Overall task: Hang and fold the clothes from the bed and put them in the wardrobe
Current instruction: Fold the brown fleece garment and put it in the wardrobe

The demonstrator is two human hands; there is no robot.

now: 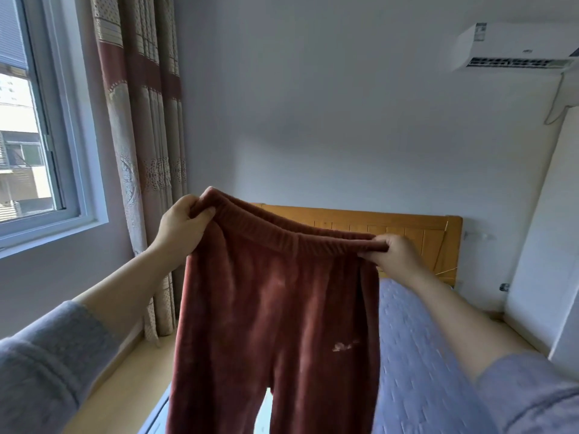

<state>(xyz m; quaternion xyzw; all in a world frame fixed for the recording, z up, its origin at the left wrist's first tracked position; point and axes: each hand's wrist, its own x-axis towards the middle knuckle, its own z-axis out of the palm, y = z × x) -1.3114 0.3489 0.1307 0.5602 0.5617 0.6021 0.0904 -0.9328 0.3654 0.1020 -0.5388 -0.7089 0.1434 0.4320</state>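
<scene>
A pair of rust-red fleece trousers [275, 311] hangs upright in the air in front of me, waistband on top and both legs dangling past the bottom of the frame. My left hand [181, 225] grips the left end of the elastic waistband. My right hand [393, 252] pinches the right end, slightly lower, so the waistband slopes down to the right. A small pale mark shows on the right leg. The bed [419, 349], covered in a blue quilted spread, lies below and to the right, partly hidden by the trousers.
A wooden headboard [416, 233] stands against the pale wall. A patterned curtain [144, 126] hangs left of it beside a window [28, 120]. An air conditioner [513, 48] is mounted high at right. A white panel [542, 233] runs along the right edge. Light wood floor lies left of the bed.
</scene>
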